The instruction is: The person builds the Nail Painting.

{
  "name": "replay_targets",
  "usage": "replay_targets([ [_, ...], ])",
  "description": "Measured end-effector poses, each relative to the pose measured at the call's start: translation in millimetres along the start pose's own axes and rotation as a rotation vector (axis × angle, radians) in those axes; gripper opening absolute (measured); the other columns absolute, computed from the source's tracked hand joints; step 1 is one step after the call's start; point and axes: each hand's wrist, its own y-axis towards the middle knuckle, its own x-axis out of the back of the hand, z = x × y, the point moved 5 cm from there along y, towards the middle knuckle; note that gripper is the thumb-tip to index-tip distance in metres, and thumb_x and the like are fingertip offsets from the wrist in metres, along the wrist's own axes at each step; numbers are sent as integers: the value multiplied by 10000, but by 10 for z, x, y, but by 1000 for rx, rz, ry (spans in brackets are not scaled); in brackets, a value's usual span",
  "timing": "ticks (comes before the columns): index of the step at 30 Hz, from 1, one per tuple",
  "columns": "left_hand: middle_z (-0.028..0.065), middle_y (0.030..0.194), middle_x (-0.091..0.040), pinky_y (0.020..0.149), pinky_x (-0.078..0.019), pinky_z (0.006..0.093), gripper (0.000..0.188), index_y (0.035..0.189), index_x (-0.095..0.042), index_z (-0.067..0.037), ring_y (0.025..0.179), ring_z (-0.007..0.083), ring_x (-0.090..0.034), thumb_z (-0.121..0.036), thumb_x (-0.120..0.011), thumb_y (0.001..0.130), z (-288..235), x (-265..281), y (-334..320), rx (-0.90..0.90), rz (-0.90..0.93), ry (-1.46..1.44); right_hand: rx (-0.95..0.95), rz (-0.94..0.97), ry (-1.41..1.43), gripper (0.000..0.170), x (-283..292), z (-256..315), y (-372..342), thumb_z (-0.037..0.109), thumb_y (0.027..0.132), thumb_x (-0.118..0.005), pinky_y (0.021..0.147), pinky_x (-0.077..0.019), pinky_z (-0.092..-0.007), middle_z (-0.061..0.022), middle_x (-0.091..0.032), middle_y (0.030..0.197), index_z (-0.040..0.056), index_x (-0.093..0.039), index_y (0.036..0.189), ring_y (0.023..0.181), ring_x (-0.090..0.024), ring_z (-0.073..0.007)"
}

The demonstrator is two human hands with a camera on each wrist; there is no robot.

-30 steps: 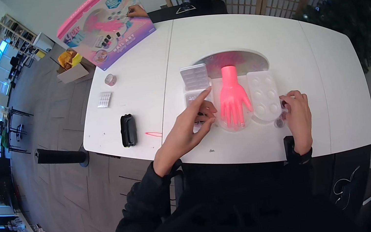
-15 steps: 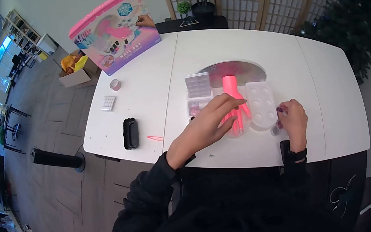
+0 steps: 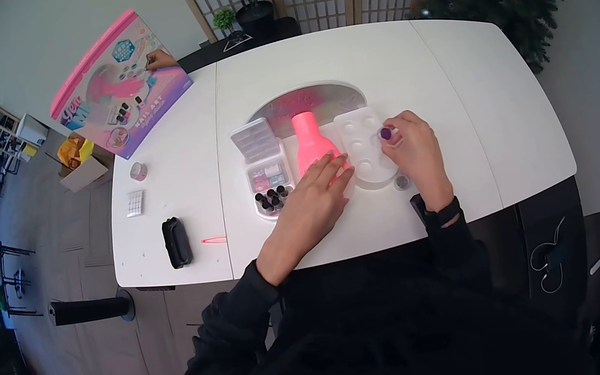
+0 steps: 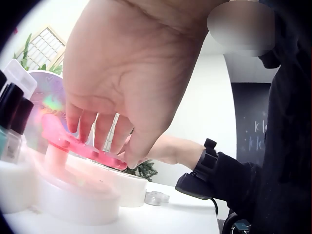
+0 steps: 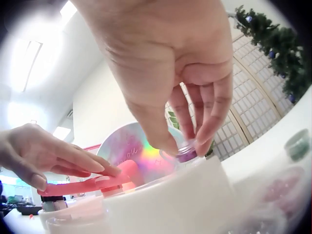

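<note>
A pink model hand (image 3: 310, 141) lies palm down on a white stand, its fingers mostly covered by my left hand (image 3: 311, 205). My left fingers lie loosely extended across it, with the thumb near its fingertips in the right wrist view. Between thumb and fingers, my right hand (image 3: 419, 154) pinches a small round jar with purple contents (image 5: 186, 155). That jar is over the edge of the white tray with round wells (image 3: 368, 163), right of the model hand. A small clear jar (image 3: 402, 182) stands on the table just below my right hand.
Left of the model hand sits an open clear case (image 3: 256, 141) with dark-capped nail polish bottles (image 3: 272, 199). Behind rises a shiny rounded panel (image 3: 344, 95). Farther left are a black holder (image 3: 176, 242), pink tweezers (image 3: 214, 240), another jar (image 3: 139, 171) and a nail art box (image 3: 126, 89).
My right hand has lifted the purple jar from beside the tray to over its edge. My left hand has come from the left down onto the model hand. The head view has shifted.
</note>
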Motion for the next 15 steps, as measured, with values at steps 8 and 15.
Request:
replay_targets([
  [8, 147, 1539, -582, 1209, -467, 483, 521, 1388, -644, -5, 1443, 407, -538, -80, -779, 891, 1, 2, 26, -10, 37, 44, 148, 100, 59, 174, -341, 216, 191, 73, 867, -783, 801, -599, -457, -125, -703, 1066, 13, -758, 1029, 929, -719, -365],
  [15, 143, 1543, -582, 1230, -447, 477, 536, 1416, -621, -9, 1467, 373, -522, -97, -766, 908, 56, 44, -9, -33, 63, 0, 202, 123, 51, 201, -445, 303, 331, 18, 878, -794, 765, -622, -399, -165, -695, 1035, -55, -767, 1064, 809, -742, -322],
])
